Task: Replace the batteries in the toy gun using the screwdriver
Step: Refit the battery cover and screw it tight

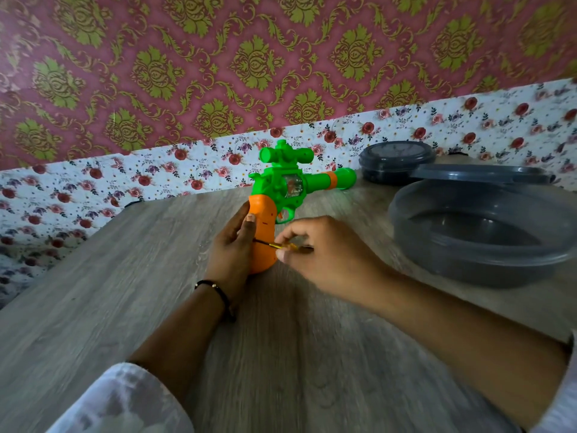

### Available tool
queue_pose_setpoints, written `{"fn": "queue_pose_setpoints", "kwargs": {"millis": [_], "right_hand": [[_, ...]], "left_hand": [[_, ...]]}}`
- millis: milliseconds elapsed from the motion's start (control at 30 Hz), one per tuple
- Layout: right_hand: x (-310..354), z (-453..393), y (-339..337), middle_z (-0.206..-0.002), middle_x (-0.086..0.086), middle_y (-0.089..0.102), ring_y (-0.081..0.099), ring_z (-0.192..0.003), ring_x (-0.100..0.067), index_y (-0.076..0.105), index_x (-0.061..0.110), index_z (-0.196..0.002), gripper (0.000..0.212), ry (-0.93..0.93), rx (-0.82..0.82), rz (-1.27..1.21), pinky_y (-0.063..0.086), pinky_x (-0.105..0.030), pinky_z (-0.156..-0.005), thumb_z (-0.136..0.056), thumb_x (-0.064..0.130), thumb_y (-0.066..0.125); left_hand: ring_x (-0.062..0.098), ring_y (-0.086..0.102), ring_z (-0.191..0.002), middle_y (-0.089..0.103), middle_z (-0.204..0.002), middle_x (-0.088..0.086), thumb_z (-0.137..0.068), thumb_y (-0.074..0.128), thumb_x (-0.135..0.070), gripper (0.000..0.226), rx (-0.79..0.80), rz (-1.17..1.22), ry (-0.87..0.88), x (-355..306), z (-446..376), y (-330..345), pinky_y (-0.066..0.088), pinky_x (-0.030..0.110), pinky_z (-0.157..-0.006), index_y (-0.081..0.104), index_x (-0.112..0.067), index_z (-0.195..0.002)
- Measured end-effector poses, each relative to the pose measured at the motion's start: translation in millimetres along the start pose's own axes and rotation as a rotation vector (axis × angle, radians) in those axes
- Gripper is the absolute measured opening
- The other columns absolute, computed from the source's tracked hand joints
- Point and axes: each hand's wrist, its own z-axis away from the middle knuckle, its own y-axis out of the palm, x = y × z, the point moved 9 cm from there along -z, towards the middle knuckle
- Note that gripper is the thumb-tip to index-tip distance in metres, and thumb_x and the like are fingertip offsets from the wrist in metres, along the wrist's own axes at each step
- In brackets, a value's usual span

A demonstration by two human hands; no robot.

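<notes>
A green toy gun (282, 182) with an orange grip stands on the wooden table (125, 276), barrel pointing right. My left hand (232, 245) wraps the left side of the orange grip, thumb on its face. My right hand (321, 254) pinches a small yellow-handled screwdriver (281, 244) between its fingertips. The thin shaft lies level and its tip touches the grip's middle. No batteries show.
A large grey plastic bowl (477, 264) sits at the right with its lid (480, 174) propped behind it. A dark round lidded container (396, 160) stands at the back by the floral wall. The table's left edge runs diagonally at the left.
</notes>
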Motion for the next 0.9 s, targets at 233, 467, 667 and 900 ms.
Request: {"fn": "queue_pose_setpoints", "kwargs": {"millis": [233, 467, 667, 900], "right_hand": [[46, 20, 8, -0.064, -0.003, 0.052, 0.055, -0.048, -0.029, 0.060, 0.015, -0.084, 0.024, -0.535, 0.014, 0.737, 0.007, -0.018, -0.044, -0.076, 0.011, 0.038], [35, 20, 17, -0.063, -0.008, 0.055, 0.049, -0.041, -0.024, 0.063, 0.009, -0.090, 0.024, -0.646, -0.068, 0.774, 0.023, -0.024, -0.040, -0.079, 0.009, 0.042], [-31, -2, 25, -0.062, -0.006, 0.053, 0.043, -0.037, -0.007, 0.062, 0.008, -0.084, 0.005, 0.315, 0.068, -0.634, 0.034, -0.018, -0.038, -0.086, 0.005, 0.059], [-35, 0, 18, -0.055, -0.002, 0.051, 0.037, -0.036, -0.006, 0.065, 0.014, -0.095, 0.010, 0.328, 0.172, -0.560, 0.028, -0.015, -0.037, -0.087, 0.012, 0.060]], "left_hand": [[0.008, 0.065, -0.092, 0.063, -0.114, -0.001, -0.099, 0.037, -0.021, 0.038, 0.079, 0.089, -0.027, 1, 2, 7, 0.054, 0.027, -0.082, 0.042, -0.024, -0.137], [0.023, 0.055, -0.118, 0.053, -0.134, 0.003, -0.099, 0.038, -0.026, 0.043, 0.077, 0.020, -0.057, 3, 1, 5, 0.044, 0.043, -0.101, 0.038, -0.023, -0.143], [0.022, 0.050, -0.126, 0.050, -0.141, 0.004, -0.095, 0.048, -0.039, 0.045, 0.087, -0.026, -0.023, 4, 1, 2, 0.036, 0.049, -0.109, 0.045, -0.030, -0.138], [0.020, 0.052, -0.125, 0.055, -0.137, -0.001, -0.084, 0.056, -0.046, 0.031, 0.080, 0.020, -0.036, 6, 1, 1, 0.037, 0.050, -0.108, 0.058, -0.049, -0.115]]}}
